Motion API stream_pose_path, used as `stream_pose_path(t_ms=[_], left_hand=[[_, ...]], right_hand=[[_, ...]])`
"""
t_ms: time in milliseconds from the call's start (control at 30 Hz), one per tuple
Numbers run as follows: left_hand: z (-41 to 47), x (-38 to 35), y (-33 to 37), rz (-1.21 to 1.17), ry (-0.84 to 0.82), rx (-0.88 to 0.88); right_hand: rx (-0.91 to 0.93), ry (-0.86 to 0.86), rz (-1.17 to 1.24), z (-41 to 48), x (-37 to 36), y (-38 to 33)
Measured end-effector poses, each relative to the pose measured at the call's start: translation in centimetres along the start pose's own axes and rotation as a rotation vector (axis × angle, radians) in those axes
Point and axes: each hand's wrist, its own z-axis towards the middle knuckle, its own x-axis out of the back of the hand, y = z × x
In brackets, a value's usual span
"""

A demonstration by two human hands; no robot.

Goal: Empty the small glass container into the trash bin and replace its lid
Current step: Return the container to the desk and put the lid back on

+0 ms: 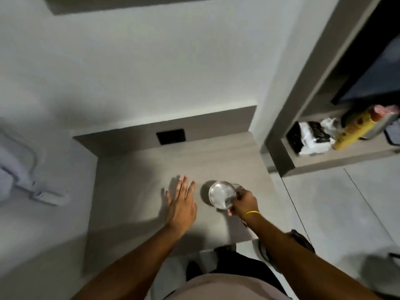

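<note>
Both forearms extended forward over grey side table [134, 169]. Left hand [181, 204] flat, palm down, fingers spread and straight, gripping nothing, resting on or just above surface. Right hand [244, 202] curled, fingers clamped on right edge of small glass container [221, 194]; yellow band [251, 213] at wrist. Container clear, round, on table just right of left hand; lid state indiscernible. Black wall socket [171, 136] behind.
</note>
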Motion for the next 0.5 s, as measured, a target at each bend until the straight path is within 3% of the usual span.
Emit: stream_pose_path(t_ms=[267, 500], left_hand=[[-4.0, -4.0, -3.1, 0.069, -0.079, 0.172], [-3.6, -8.1, -4.9, 0.026, -0.261, 0.201]], right_hand=[[0.026, -0.204, -0.249, -0.1, -5.1, 2.0], [0.063, -0.14, -0.317, 1.2, -7.7, 3.0]])
